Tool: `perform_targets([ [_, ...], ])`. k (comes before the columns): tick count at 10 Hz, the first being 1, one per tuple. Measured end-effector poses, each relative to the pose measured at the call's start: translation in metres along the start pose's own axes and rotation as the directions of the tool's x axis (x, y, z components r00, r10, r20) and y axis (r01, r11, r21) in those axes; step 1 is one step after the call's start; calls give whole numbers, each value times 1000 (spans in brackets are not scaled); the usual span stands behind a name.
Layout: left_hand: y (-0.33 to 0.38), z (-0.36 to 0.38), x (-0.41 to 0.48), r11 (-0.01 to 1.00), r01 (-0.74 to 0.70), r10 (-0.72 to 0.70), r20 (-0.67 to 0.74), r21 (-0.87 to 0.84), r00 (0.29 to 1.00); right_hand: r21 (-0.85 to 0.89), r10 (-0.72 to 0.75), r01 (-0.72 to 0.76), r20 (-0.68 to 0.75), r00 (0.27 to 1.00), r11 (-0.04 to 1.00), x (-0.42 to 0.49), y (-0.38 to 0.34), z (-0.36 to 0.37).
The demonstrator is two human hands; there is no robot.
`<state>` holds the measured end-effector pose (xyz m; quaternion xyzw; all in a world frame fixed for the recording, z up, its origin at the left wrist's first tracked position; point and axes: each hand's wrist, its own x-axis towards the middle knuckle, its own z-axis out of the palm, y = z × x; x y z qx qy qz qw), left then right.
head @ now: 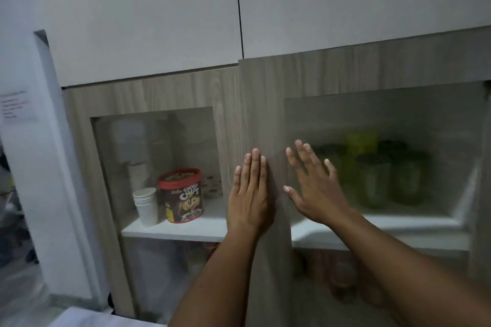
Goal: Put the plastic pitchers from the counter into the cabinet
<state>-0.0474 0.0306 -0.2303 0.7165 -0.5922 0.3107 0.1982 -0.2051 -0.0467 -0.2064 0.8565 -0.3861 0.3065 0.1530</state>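
Red Choco Chips tub (181, 195) is standing on left shelf (175, 228), just beside stacked white paper cups (146, 206); printed notice (14, 105) is hanging at far left.

The scene is lit dimly and evenly, with a cool grey cast; no single lamp can be made out. The green pitchers (382, 175) are seen only as soft, hazy shapes behind the frosted pane of the right door (385, 125), where a pale sheen is spread. The printed tub (180, 195) is rendered more sharply. Slight motion blur is shown on the right hand (313, 183). Straight cabinet lines are bowed towards the edges, and the left margin is smeared.
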Motion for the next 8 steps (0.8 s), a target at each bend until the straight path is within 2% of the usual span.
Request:
perform_targets([
  [3, -1, 47, 41, 999, 54, -55, 130, 8, 990, -87, 0, 6, 64, 998, 996, 43, 27, 43],
  [5, 0, 58, 44, 998, 56, -52, 120, -22, 991, -96, -8, 10, 24, 1000, 995, 47, 31, 57],
  [7, -3, 43, 45, 994, 51, -30, 204, -100, 979, -56, -3, 11, 139, 990, 998, 42, 28, 32],
  [8, -2, 25, 44, 989, 33, 8, 280, -141, 960, -13, 15, -12, 241, 970, 1000, 43, 23, 9],
])
